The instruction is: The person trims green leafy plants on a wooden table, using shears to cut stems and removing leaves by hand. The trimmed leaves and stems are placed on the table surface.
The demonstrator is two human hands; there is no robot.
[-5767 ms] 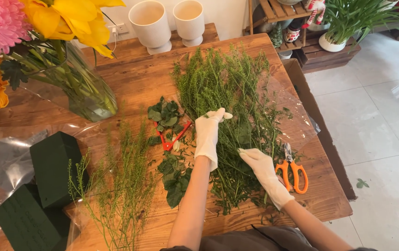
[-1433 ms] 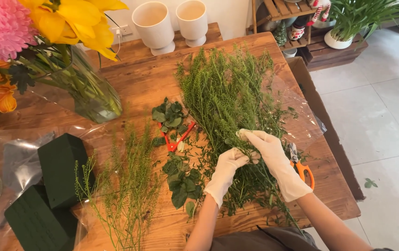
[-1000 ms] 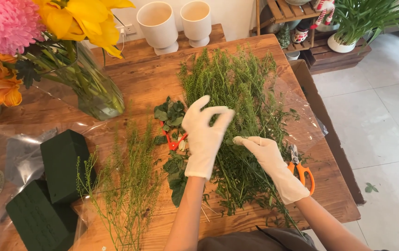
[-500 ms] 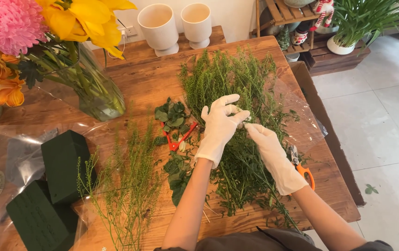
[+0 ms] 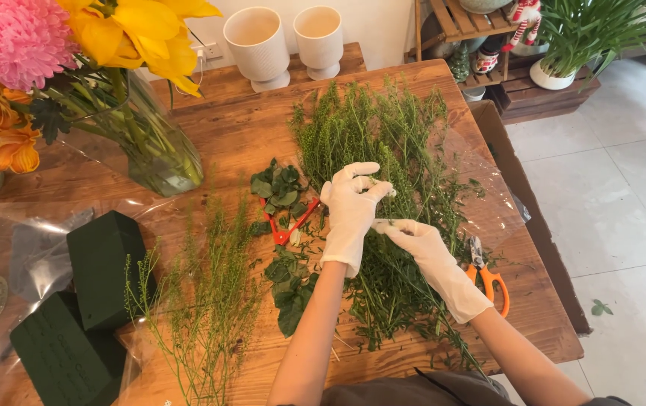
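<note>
Both my hands wear white gloves and work over a big pile of feathery green stems [image 5: 383, 173] on the wooden table [image 5: 240, 128]. My left hand [image 5: 351, 210] pinches a thin green stem near its top. My right hand [image 5: 428, 259] holds the same stem a little lower, fingertips close to the left hand. Red-handled snips [image 5: 289, 224] lie just left of my left hand among dark round leaves [image 5: 282, 188]. Orange-handled scissors [image 5: 488, 274] lie to the right of my right wrist.
A smaller bunch of wispy stems [image 5: 210, 301] lies at the front left. Two dark green foam blocks [image 5: 86, 301] sit on clear wrap. A glass vase [image 5: 154, 143] with yellow, pink and orange flowers stands at the back left. Two white cups [image 5: 285, 41] stand at the table's far edge.
My left hand rose from the table's front onto the pile. Both hands then came together on one thin stem, the right sliding down below the left.
</note>
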